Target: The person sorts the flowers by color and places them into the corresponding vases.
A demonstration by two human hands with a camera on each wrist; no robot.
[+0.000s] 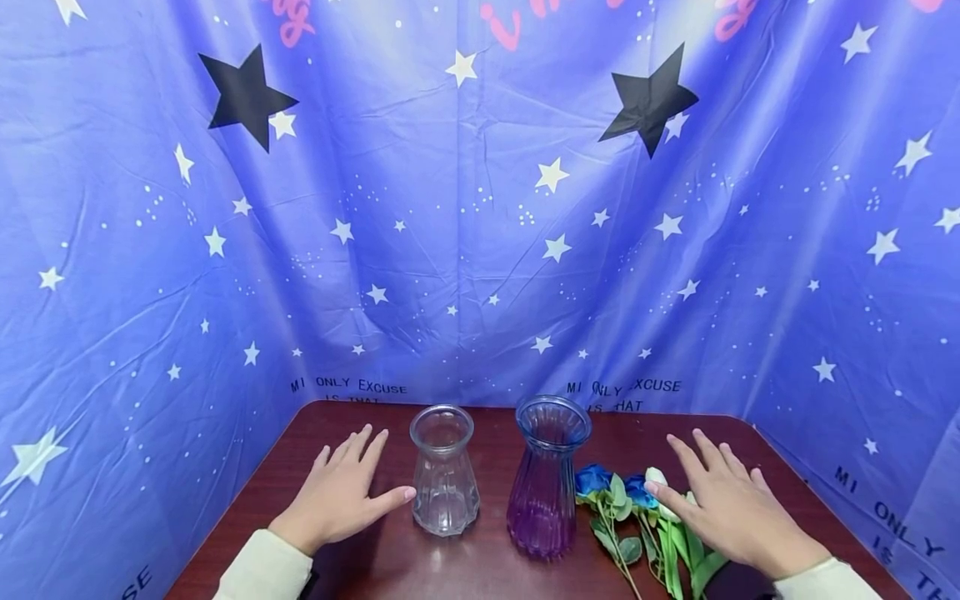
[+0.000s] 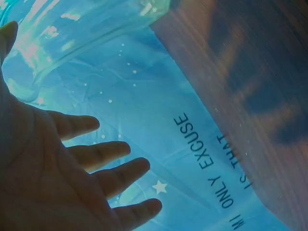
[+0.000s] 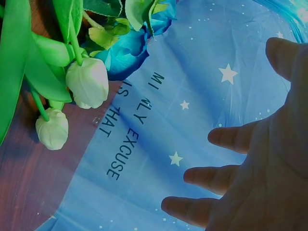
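My left hand [image 1: 337,497] is spread with straight fingers to the left of a clear glass vase [image 1: 446,475]; its thumb tip comes close to the glass, and I cannot tell if they touch. Beside that vase stands a larger blue and purple glass vase [image 1: 545,483]. On the right, my right hand [image 1: 738,508] is spread over artificial flowers and holds nothing. Blue roses [image 1: 594,480] and white tulips [image 3: 88,83] lie there with green stems and leaves; the hand hides part of them in the head view. Both palms look bare in the wrist views.
A dark red wooden table [image 1: 390,575] with rounded far corners carries everything. Blue cloth [image 1: 450,250] printed with stars and lettering hangs behind the table and along both sides.
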